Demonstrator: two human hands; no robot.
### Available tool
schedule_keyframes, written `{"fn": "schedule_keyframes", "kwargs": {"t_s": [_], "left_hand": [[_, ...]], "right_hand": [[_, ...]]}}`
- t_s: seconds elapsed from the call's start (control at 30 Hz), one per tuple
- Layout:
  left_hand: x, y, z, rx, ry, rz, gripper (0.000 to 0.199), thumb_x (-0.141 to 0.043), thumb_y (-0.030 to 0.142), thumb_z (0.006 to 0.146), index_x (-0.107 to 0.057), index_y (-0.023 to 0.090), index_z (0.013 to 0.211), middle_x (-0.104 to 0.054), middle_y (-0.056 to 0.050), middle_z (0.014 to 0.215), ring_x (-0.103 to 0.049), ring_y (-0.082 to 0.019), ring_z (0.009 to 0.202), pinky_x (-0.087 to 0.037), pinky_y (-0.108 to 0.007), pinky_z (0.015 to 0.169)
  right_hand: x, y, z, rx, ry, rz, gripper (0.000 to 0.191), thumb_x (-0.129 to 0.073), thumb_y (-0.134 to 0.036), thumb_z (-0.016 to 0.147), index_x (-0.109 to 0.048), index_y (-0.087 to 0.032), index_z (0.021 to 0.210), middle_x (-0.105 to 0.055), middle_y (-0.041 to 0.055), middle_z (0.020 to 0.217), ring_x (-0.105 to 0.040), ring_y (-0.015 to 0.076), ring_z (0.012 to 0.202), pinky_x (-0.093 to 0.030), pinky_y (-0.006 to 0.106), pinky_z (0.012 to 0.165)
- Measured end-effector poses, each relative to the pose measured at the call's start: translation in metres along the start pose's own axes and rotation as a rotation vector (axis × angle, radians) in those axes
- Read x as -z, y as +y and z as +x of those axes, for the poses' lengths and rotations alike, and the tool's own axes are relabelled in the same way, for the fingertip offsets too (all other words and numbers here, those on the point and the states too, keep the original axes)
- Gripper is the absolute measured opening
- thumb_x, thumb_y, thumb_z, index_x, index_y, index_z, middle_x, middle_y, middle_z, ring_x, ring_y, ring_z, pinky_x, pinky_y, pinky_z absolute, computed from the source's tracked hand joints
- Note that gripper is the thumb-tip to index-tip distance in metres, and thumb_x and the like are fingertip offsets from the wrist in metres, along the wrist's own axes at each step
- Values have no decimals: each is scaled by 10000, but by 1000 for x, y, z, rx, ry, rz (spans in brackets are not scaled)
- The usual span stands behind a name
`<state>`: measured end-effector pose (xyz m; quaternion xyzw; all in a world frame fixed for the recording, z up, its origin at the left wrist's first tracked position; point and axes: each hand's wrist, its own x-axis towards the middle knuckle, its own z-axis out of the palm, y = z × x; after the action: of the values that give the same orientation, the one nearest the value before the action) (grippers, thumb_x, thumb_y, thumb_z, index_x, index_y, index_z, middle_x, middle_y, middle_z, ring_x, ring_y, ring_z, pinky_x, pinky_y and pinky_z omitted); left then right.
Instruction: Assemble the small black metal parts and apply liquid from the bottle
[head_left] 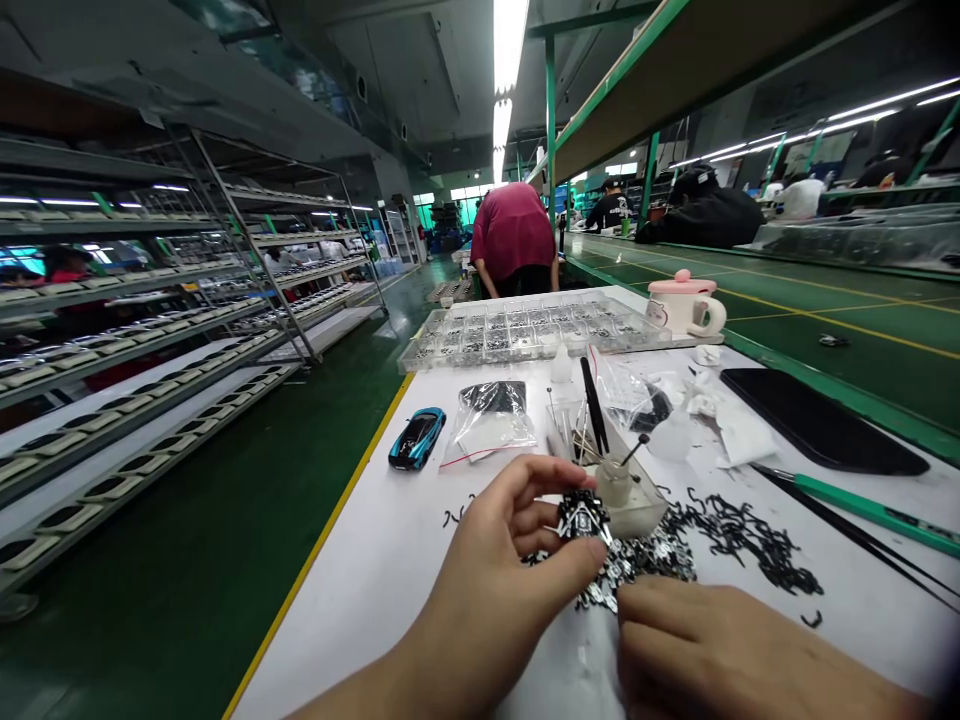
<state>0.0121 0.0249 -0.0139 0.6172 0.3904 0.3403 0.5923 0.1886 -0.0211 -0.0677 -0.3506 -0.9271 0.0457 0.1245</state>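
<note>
My left hand [517, 560] holds a small black-and-silver part [583, 518] between thumb and fingers, above the white table. Just to its right, my right hand [682, 640] is closed, its fingertips curled down near the pile; whatever they hold is hidden. Under and beside both hands lies a heap of small shiny metal pieces [652, 560]. Many black curved pieces [750, 540] are scattered to the right. Directly behind the held part stands a clear tray [646, 510] with a small bottle and thin tools.
A blue toy car [418, 438] and a plastic bag [491, 420] lie left of centre. Behind them sits a compartment box [420, 352]. On the right are a pink-lidded mug [675, 305], a black pad [825, 420] and a green-handled tool [870, 503]. A person in red [514, 240] bends forward beyond.
</note>
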Motion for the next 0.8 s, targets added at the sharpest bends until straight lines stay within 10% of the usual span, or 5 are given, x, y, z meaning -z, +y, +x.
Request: {"fn": "schedule_keyframes", "kwargs": {"t_s": [0.17,0.4,0.63,0.8], "left_hand": [[0,-4,0,7,-15,-17,258,-694,169,780,-570,214,1002,-610,-14,1091,-504,-124,803,-425,-260,741],[0,0,1,35,-33,-10,251,-685,181,792,-567,212,1012,-585,4,1024,-470,-103,745,-408,-247,719],[-6,-5,-2,7,-82,25,254,-682,157,778,-584,195,1008,-578,1,963,-420,-93,670,-372,-234,634],[-8,-5,-4,19,-89,36,241,-685,171,798,-584,201,1015,-611,1,1083,-457,-98,739,-403,-232,675]], "right_hand": [[15,4,-1,-72,44,175,171,-497,-56,819,-567,-202,768,-649,-2,762,-603,121,635,-451,213,538],[44,35,-1,-585,561,577,187,-535,-427,919,-479,-259,981,-517,-33,739,-468,104,543,-379,209,433],[42,43,22,-606,584,720,247,-666,-414,837,-588,-195,753,-467,-61,541,-384,69,466,-268,205,401],[69,39,7,-543,1037,646,164,-671,-308,857,-564,-226,764,-547,-36,656,-463,94,530,-326,240,434]]}}
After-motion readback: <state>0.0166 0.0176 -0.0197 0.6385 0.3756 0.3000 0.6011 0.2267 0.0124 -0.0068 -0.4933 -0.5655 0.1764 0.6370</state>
